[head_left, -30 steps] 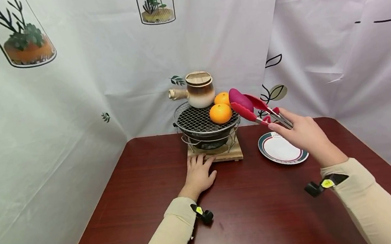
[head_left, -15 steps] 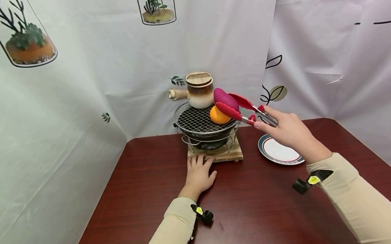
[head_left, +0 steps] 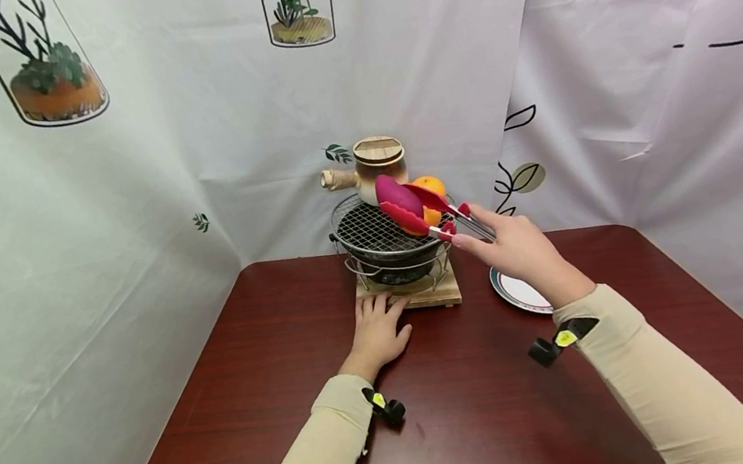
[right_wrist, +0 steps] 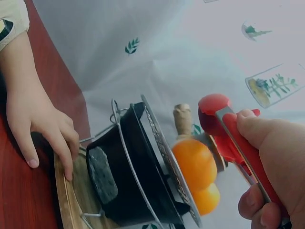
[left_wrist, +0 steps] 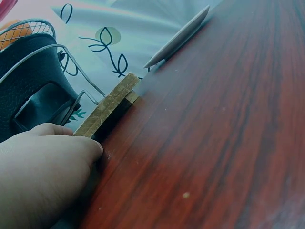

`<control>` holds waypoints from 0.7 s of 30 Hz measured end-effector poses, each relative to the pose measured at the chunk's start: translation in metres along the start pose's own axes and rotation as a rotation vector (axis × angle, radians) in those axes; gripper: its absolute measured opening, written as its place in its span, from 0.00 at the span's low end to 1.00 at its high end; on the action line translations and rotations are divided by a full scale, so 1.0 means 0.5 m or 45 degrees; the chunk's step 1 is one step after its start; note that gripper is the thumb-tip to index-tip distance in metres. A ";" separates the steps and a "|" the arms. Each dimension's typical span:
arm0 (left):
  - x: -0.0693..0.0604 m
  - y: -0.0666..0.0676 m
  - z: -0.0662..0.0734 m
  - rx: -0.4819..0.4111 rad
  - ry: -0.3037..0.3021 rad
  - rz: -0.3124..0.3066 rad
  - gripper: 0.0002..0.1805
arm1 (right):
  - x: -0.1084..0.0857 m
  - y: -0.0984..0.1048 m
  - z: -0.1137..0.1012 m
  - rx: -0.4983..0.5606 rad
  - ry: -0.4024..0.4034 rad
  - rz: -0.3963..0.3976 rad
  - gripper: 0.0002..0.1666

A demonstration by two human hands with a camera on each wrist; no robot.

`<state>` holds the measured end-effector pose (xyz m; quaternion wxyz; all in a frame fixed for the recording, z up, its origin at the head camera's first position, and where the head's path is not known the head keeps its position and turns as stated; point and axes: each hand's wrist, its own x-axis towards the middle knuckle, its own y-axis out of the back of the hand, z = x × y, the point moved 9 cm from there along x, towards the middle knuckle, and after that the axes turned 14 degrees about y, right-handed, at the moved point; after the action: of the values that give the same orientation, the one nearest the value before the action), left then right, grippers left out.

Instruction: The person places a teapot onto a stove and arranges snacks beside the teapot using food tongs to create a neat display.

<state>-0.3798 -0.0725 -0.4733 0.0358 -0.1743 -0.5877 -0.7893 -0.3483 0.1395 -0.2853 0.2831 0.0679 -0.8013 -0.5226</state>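
My right hand [head_left: 522, 252] grips a pair of metal tongs with red scalloped tips [head_left: 405, 218]. Between those tips sits a smooth purple oval piece [head_left: 396, 195], perhaps a sweet potato, held above the round wire grill rack [head_left: 366, 234]. Two oranges [right_wrist: 195, 164] lie on the rack's right side; in the head view the tongs partly cover them. My left hand [head_left: 375, 336] rests its fingers on the front edge of the wooden board [head_left: 439, 295] under the black grill bowl [right_wrist: 136, 171]. Its thumb stays apart, beside the board.
A clay side-handled pot [head_left: 367, 177] with a wooden lid stands at the back of the rack. To the right, a white plate [head_left: 521, 295] with a green and red rim lies on the dark red table [head_left: 441, 420], partly behind my right wrist. Printed cloth walls enclose the table.
My right hand has moved left with the tongs and the purple piece, from the rack's right edge to above the rack near the pot. My left hand has stayed still.
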 end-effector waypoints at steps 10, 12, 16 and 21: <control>0.000 0.002 -0.001 -0.015 -0.012 0.011 0.28 | 0.029 -0.026 -0.036 -0.008 0.044 -0.013 0.52; 0.000 0.001 -0.002 -0.005 -0.009 0.003 0.28 | 0.035 -0.031 -0.042 -0.021 0.048 -0.030 0.51; 0.000 0.001 -0.001 0.002 -0.012 0.013 0.28 | 0.045 -0.042 -0.050 -0.051 0.058 -0.056 0.50; 0.000 0.004 0.002 -0.007 -0.021 0.030 0.28 | 0.055 -0.048 -0.058 -0.080 0.063 -0.065 0.51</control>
<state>-0.3791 -0.0723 -0.4715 0.0397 -0.1877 -0.5836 -0.7890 -0.3604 0.0946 -0.2874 0.2913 0.0925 -0.7753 -0.5527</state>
